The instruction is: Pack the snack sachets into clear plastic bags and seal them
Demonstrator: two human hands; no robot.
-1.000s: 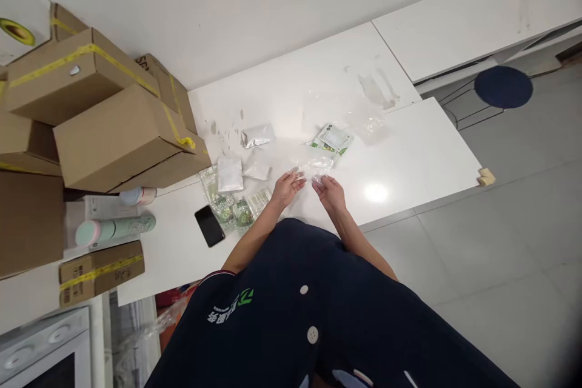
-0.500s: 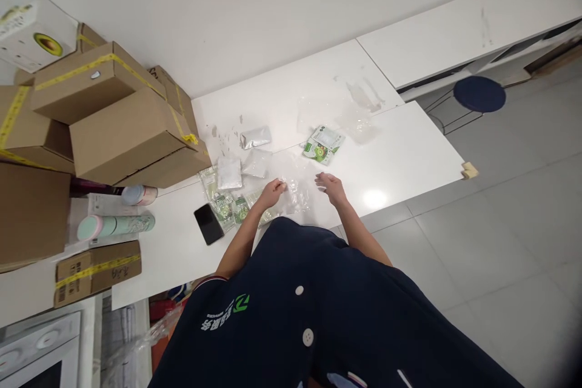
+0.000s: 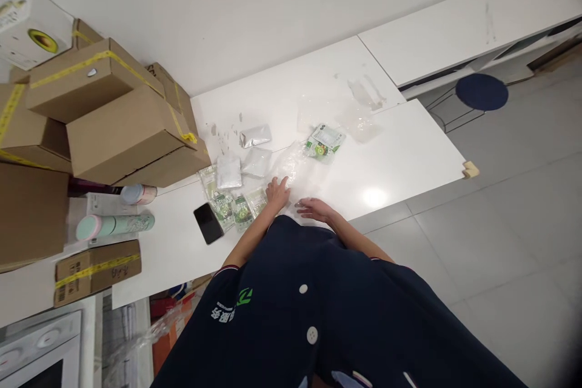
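Observation:
My left hand rests on the near edge of a crumpled clear plastic bag, its fingers apart. My right hand is just to the right, close to my body, with fingers stretched out and nothing held. A green and white printed pouch lies beyond the hands, beside the bag, partly under clear film. Left of my left hand are several green printed packets, a white packet, a translucent packet and a silver foil packet.
A black phone lies by the packets. Stacked cardboard boxes, a mint green bottle and a small taped box stand on the left. More clear plastic lies farther back. A blue stool stands at right.
The clear bag has shifted away from me, toward the printed pouch. My right hand has moved left and nearer my body. My left hand's fingers have spread from a pinch.

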